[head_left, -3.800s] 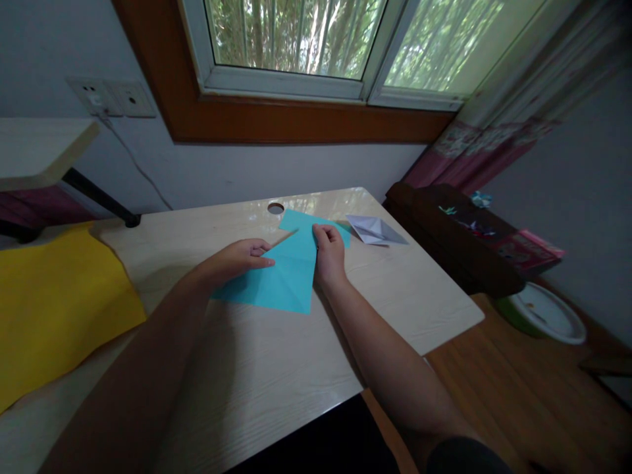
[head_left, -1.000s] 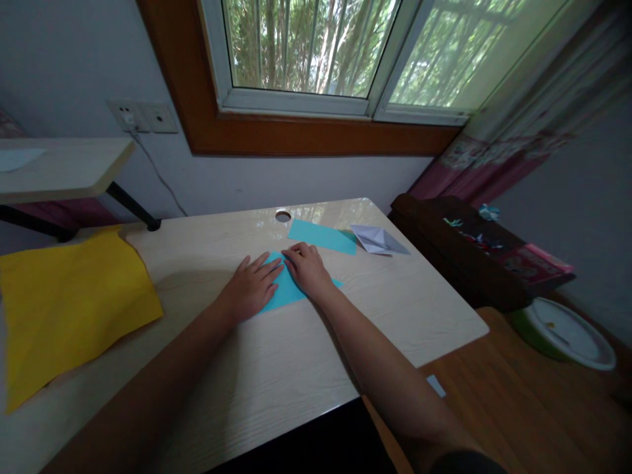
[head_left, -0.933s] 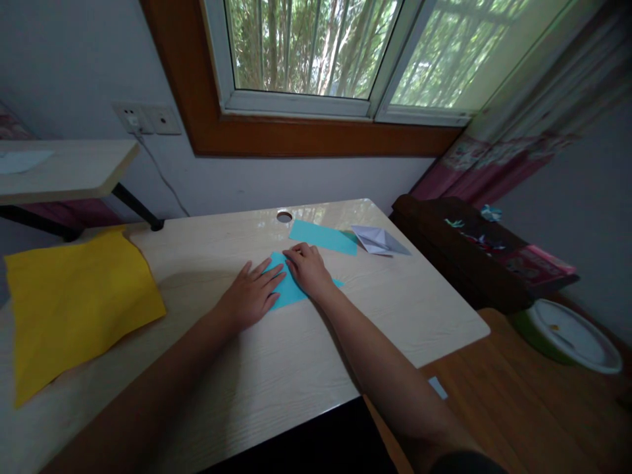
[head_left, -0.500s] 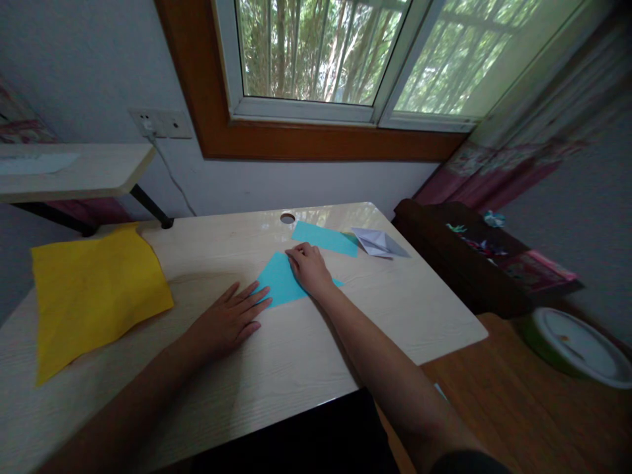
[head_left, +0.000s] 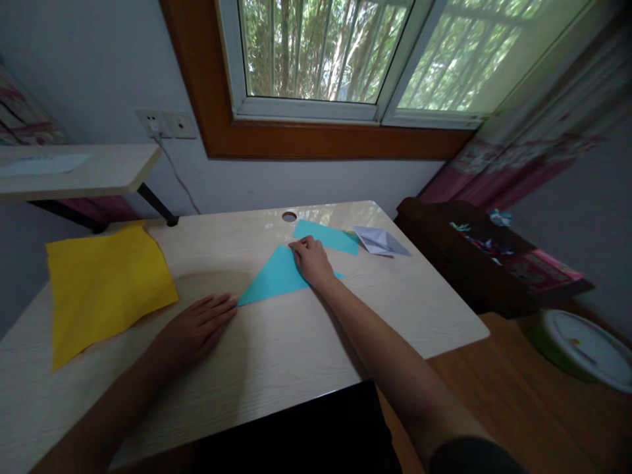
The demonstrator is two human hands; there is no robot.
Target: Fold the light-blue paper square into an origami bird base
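Note:
A blue sheet of paper [head_left: 271,280], folded into a triangle, lies on the pale wooden table. My right hand [head_left: 312,260] rests on its right half, fingers curled and pressed at the top corner, so that part is hidden. One blue tip shows to the right of the wrist. My left hand [head_left: 205,322] lies flat on the table with its fingers stretched out, the fingertips at the triangle's left point. Beyond the right hand lie a blue paper strip [head_left: 326,236] and a folded white paper piece [head_left: 380,241].
A yellow sheet [head_left: 111,283] with wavy edges covers the table's left side. Behind it a small raised shelf [head_left: 99,171] stands on black legs. Near the back edge is a round cable hole [head_left: 289,216]. A lidded green bin [head_left: 582,349] stands on the floor at right.
My left hand has slid left and toward me, off the blue paper's left half to its tip, which now shows. My right hand has stayed near the top corner, shifting only slightly.

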